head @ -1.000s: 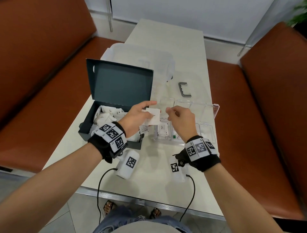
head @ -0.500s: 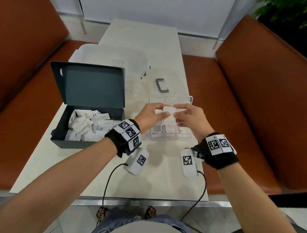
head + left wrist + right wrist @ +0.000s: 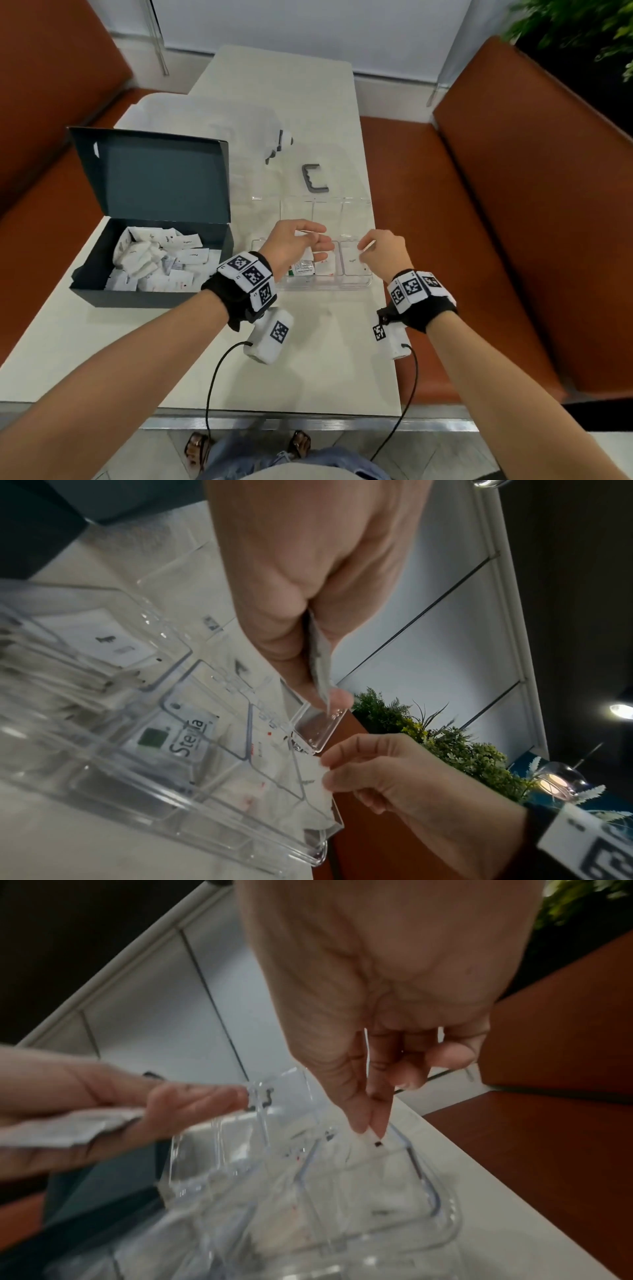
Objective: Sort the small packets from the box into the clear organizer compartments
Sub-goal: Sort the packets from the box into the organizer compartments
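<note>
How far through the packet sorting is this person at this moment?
Early on. A few packets already lie in the clear organizer's near compartments; its far ones look empty. The left hand pinches one packet above it, and the right hand pinches another over the rightmost compartment. The dark box still holds a large pile.

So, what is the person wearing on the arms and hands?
Both forearms are bare, without sleeves. Each wrist has a black band carrying white blocks with black square markers. A white camera unit with a marker hangs under each wrist, with a thin black cable.
</note>
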Motion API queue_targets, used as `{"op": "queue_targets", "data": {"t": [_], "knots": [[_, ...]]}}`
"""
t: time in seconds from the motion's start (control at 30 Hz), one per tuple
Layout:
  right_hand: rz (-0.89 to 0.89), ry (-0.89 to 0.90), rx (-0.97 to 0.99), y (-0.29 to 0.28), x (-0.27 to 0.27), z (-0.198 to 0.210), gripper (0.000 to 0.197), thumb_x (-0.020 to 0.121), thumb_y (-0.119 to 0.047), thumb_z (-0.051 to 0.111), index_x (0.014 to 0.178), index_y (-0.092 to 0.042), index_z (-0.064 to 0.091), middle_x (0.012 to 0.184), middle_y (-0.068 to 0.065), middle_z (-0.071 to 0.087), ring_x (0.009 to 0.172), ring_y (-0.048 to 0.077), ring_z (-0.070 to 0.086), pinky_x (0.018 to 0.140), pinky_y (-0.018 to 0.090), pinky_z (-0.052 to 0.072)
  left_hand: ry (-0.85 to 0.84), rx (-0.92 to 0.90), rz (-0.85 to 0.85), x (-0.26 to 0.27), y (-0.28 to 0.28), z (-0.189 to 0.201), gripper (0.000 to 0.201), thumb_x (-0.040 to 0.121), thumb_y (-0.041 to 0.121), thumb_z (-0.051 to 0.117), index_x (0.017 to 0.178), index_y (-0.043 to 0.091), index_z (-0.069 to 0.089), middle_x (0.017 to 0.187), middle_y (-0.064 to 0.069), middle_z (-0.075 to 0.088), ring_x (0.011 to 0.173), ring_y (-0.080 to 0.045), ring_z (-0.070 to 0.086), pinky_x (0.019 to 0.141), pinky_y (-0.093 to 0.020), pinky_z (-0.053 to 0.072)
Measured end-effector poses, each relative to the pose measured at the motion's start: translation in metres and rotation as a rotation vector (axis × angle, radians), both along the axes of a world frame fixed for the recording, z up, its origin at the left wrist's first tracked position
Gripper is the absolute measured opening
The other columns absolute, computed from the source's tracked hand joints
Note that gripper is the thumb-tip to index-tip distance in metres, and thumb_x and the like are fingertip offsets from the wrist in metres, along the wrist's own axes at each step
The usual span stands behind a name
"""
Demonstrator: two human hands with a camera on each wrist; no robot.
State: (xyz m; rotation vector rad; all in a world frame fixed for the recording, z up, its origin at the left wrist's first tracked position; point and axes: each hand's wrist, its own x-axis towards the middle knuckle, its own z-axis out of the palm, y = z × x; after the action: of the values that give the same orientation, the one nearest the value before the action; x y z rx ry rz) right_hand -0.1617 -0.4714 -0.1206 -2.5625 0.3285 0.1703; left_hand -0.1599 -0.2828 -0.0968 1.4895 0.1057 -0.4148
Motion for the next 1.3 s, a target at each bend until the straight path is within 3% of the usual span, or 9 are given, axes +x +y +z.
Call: {"op": "queue_targets", "data": {"t": [0.23, 0.43, 0.6, 0.8, 0.87, 0.93, 1.03, 1.17, 1.3], "knots": [[0.286, 0.042, -0.393, 0.009, 0.003, -0.01, 0.026, 0.092, -0.005, 0.048, 0.106, -0.017, 0.067, 0.108, 0.008, 0.064, 0.103, 0.029, 0.056, 0.089, 0.033, 0.041, 0.017, -0.013, 0.045, -0.006, 0.002, 0.001, 0.02, 0.099, -0.004, 0.047, 0.114, -0.009, 0.059, 0.095, -0.021, 0.069, 0.074, -0.015, 0.073, 0.056, -0.023, 0.056], [0.5, -0.049, -0.776, 0.013, 0.007, -0.01, 0.018, 0.092, -0.017, 0.055, 0.102, -0.022, 0.069, 0.107, 0.002, 0.06, 0.105, 0.025, 0.05, 0.087, 0.035, 0.035, 0.095, -0.097, 0.069, -0.009, 0.003, 0.007, 0.026, 0.103, 0.005, 0.042, 0.12, -0.009, 0.056, 0.094, -0.02, 0.069, 0.07, -0.016, 0.072, 0.058, -0.025, 0.056], [0.481, 0.035, -0.823, 0.015, 0.01, -0.009, 0.015, 0.092, -0.023, 0.053, 0.094, -0.027, 0.068, 0.095, -0.004, 0.066, 0.1, 0.019, 0.05, 0.089, 0.038, 0.028, 0.3, -0.351, 0.09, -0.008, 0.007, 0.019, 0.028, 0.1, 0.009, 0.048, 0.125, -0.002, 0.053, 0.094, -0.018, 0.072, 0.057, -0.017, 0.069, 0.05, -0.022, 0.056], [0.479, 0.009, -0.785, 0.012, 0.01, -0.001, 0.017, 0.094, -0.03, 0.053, 0.101, -0.03, 0.068, 0.096, -0.007, 0.067, 0.099, 0.017, 0.051, 0.088, 0.037, 0.027, 0.315, -0.403, 0.084, -0.003, 0.011, 0.022, 0.038, 0.096, -0.006, 0.032, 0.131, -0.002, 0.049, 0.102, -0.02, 0.07, 0.073, -0.021, 0.072, 0.06, -0.025, 0.056], [0.408, -0.161, -0.571, 0.015, 0.005, 0.006, 0.02, 0.096, -0.027, 0.049, 0.102, -0.029, 0.068, 0.095, -0.006, 0.069, 0.095, 0.019, 0.056, 0.084, 0.035, 0.032, 0.281, -0.369, 0.072, -0.001, 0.011, 0.02, 0.04, 0.097, -0.01, 0.029, 0.13, -0.001, 0.049, 0.109, -0.023, 0.068, 0.08, -0.022, 0.072, 0.065, -0.026, 0.059], [0.253, -0.286, -0.078, 0.025, -0.003, 0.02, 0.017, 0.095, -0.026, 0.053, 0.099, -0.021, 0.069, 0.085, -0.003, 0.072, 0.079, 0.012, 0.064, 0.073, 0.024, 0.043, 0.224, -0.33, 0.055, 0.001, 0.011, 0.018, 0.04, 0.099, -0.011, 0.029, 0.133, 0.0, 0.048, 0.123, -0.024, 0.062, 0.097, -0.024, 0.069, 0.079, -0.031, 0.059], [0.104, -0.244, 0.457, 0.049, -0.014, 0.035, 0.02, 0.09, -0.034, 0.062, 0.095, -0.015, 0.065, 0.072, -0.006, 0.072, 0.054, -0.001, 0.062, 0.05, 0.009, 0.043, 0.123, -0.233, -0.003, 0.003, 0.01, 0.017, 0.041, 0.101, -0.006, 0.034, 0.138, 0.008, 0.047, 0.129, -0.015, 0.061, 0.105, -0.023, 0.065, 0.086, -0.034, 0.056], [0.0, -0.005, 0.824, 0.074, -0.016, 0.039, 0.038, 0.08, -0.021, 0.077, 0.11, -0.01, 0.057, 0.088, 0.013, 0.068, 0.067, 0.015, 0.062, 0.053, 0.023, 0.05, -0.024, -0.106, -0.048, 0.005, 0.013, 0.021, 0.04, 0.103, 0.001, 0.037, 0.141, 0.013, 0.045, 0.133, -0.009, 0.059, 0.116, -0.022, 0.059, 0.098, -0.038, 0.05], [-0.062, -0.046, 0.99, 0.084, -0.01, 0.042, 0.027, 0.08, -0.011, 0.077, 0.102, -0.004, 0.062, 0.072, 0.003, 0.067, 0.065, 0.013, 0.062, 0.053, 0.023, 0.049, 0.009, -0.225, 0.056, 0.009, 0.022, 0.023, 0.036, 0.101, 0.009, 0.046, 0.137, 0.015, 0.047, 0.125, -0.01, 0.063, 0.108, -0.024, 0.063, 0.092, -0.038, 0.053]]}}
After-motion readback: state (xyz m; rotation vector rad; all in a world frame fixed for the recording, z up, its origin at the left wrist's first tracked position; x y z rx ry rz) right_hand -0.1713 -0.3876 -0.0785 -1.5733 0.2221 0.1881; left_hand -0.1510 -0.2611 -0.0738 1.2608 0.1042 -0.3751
